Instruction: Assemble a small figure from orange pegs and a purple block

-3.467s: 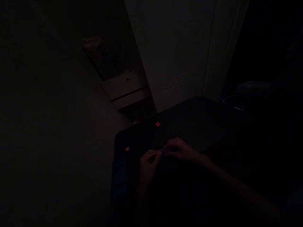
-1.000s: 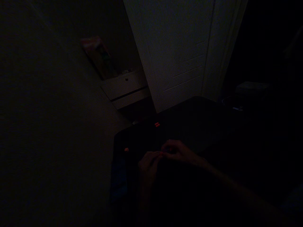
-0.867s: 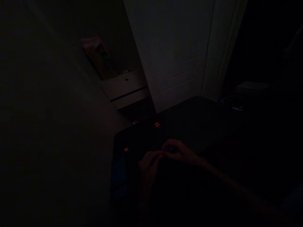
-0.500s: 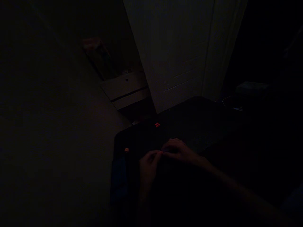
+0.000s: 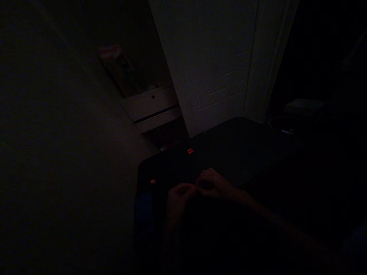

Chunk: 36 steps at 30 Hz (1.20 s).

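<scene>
The scene is very dark. My left hand (image 5: pixel 180 194) and my right hand (image 5: pixel 213 183) meet over the dark table (image 5: pixel 237 141), fingertips pinched close together. Between them shows a tiny orange-red piece (image 5: pixel 196 186), mostly covered by the fingers, so its kind is hidden. Beyond the hands lies a pair of small orange-red pieces (image 5: pixel 190 151), side by side on the tabletop. Left of my left hand is another small orange piece (image 5: pixel 153 181), at the end of something dark.
A dark blue flat object (image 5: pixel 143 208) lies at the table's left edge, beside a wall (image 5: pixel 86 160). Behind the table stand a pale door (image 5: pixel 212 76) and a drawer unit (image 5: pixel 151 105). At the far right are a white cable (image 5: pixel 275 119) and a pale box (image 5: pixel 304 105).
Both hands stay together in nearly the same place. My left hand's fingers have shifted slightly, and the fingertips remain around the small orange-red piece. The other pieces have not moved.
</scene>
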Motion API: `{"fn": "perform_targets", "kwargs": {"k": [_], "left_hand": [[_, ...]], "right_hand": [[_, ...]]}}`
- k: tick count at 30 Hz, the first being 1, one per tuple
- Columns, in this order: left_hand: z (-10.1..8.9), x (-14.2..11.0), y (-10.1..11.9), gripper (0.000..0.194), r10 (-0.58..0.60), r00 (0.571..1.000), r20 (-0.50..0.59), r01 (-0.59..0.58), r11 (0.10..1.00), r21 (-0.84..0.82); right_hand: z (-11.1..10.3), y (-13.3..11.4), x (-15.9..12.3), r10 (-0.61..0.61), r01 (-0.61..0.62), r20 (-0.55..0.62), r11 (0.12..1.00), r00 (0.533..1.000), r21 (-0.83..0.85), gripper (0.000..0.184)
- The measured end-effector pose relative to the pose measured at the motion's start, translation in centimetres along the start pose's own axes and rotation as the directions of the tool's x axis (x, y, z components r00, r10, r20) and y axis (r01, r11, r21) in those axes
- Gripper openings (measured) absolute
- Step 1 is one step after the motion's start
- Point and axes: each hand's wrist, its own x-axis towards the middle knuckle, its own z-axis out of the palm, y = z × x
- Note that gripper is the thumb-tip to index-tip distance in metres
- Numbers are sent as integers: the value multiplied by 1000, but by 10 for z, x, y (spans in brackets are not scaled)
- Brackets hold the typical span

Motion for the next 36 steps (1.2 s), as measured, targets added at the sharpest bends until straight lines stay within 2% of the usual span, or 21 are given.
{"fn": "perform_targets", "kwargs": {"k": [12, 18, 21, 24, 27, 30, 36], "left_hand": [[-3, 0, 0, 24, -30, 999, -11, 31, 999, 33], [-2, 2, -7, 23, -27, 999, -37, 26, 999, -33], [-1, 3, -7, 29, -42, 998, -41, 38, 996, -75], [-1, 4, -3, 34, -65, 998, 0, 65, 996, -62], [-2, 6, 3, 31, -62, 996, 65, 59, 997, 42], [-4, 8, 4, 33, -57, 997, 60, 53, 996, 74], [-5, 7, 0, 44, -133, 984, 118, 123, 989, 88]], "right_hand": [[-1, -2, -2, 19, -20, 19, 1000, 1000, 20, 10], [3, 1, -3, 30, -30, 8, 999, 1000, 30, 9], [4, 3, -3, 56, -55, -25, 998, 998, 41, 11], [3, 2, -2, 62, -60, -37, 997, 997, 57, 11], [2, 1, -3, 40, -39, -26, 998, 999, 52, 14], [2, 3, -4, 2, -2, -9, 999, 1000, 37, 16], [3, 7, -5, -13, 13, -5, 999, 1000, 35, 15]]}}
